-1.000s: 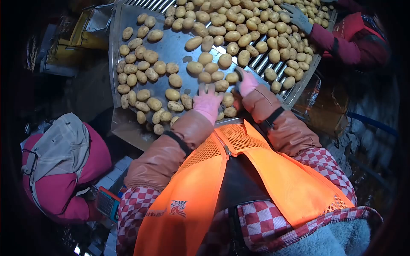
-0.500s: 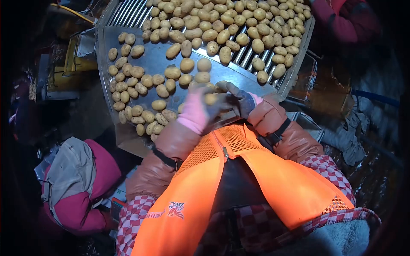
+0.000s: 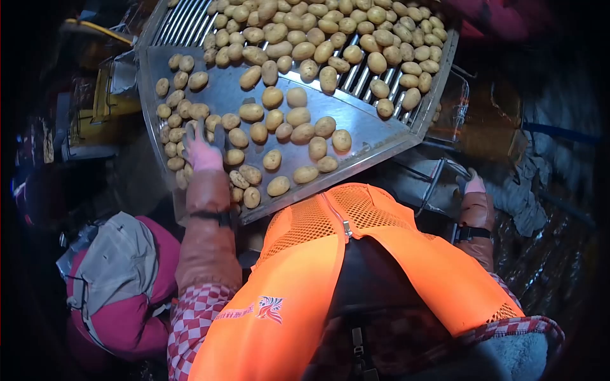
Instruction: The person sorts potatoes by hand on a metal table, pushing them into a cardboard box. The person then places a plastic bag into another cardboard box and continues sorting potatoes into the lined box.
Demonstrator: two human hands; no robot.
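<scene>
My left hand (image 3: 204, 145), in a pink and grey glove, lies with fingers spread over potatoes (image 3: 184, 109) at the left of the metal tray (image 3: 362, 120). Off the tray to the right, my right hand (image 3: 471, 182) is at a metal frame (image 3: 434, 181); its fingers look curled round the frame's top bar. Loose potatoes (image 3: 305, 174) lie across the tray's middle and front. A dense layer of potatoes (image 3: 305, 32) covers much of the metal rollers (image 3: 190, 24) behind it.
A person in a pink garment with a grey cover (image 3: 121, 260) is at the lower left. Another person's pink sleeve (image 3: 502, 19) shows at the top right. Brown boxes (image 3: 492, 127) stand right of the tray, and its raised metal edge (image 3: 381, 154) runs along the front.
My hands have parted from the tray's front edge, where they were together among potatoes. The left moved left onto the potatoes; the right moved right to the frame. Potatoes now show where they were.
</scene>
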